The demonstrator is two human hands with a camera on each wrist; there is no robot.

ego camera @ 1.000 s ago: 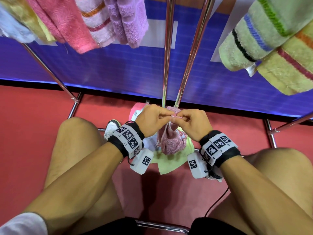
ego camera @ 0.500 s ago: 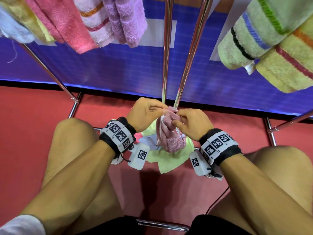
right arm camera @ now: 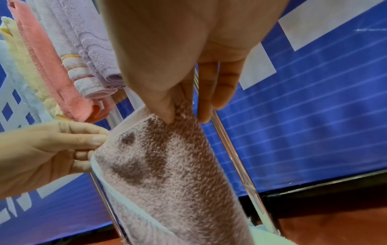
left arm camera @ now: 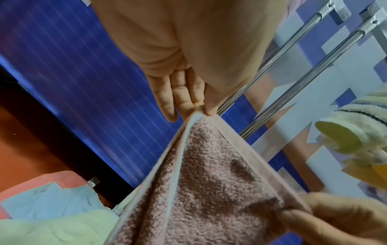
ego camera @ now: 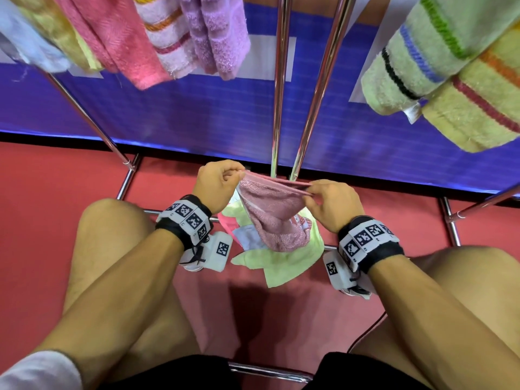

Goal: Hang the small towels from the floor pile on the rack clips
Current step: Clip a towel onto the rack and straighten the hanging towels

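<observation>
A small dusty-pink towel (ego camera: 271, 213) hangs between my two hands above the floor pile (ego camera: 278, 263). My left hand (ego camera: 222, 182) pinches its upper left corner, and my right hand (ego camera: 323, 198) pinches the top hem further right, so the edge is stretched nearly flat. In the left wrist view the left hand (left arm camera: 199, 107) pinches the pink towel (left arm camera: 209, 190) at its corner. In the right wrist view thumb and fingers of my right hand (right arm camera: 182, 116) pinch the pink towel (right arm camera: 167, 165). The pile holds light green, pale blue and pink towels.
Chrome rack poles (ego camera: 309, 88) rise just behind my hands, before a blue wall panel (ego camera: 197, 116). Several towels hang at upper left (ego camera: 157, 38); striped green and yellow towels (ego camera: 450, 71) hang at upper right. My bare knees flank the pile on the red floor (ego camera: 42, 206).
My hands have risen and moved apart. The pink towel, bunched between them a second ago, is now spread along its top edge.
</observation>
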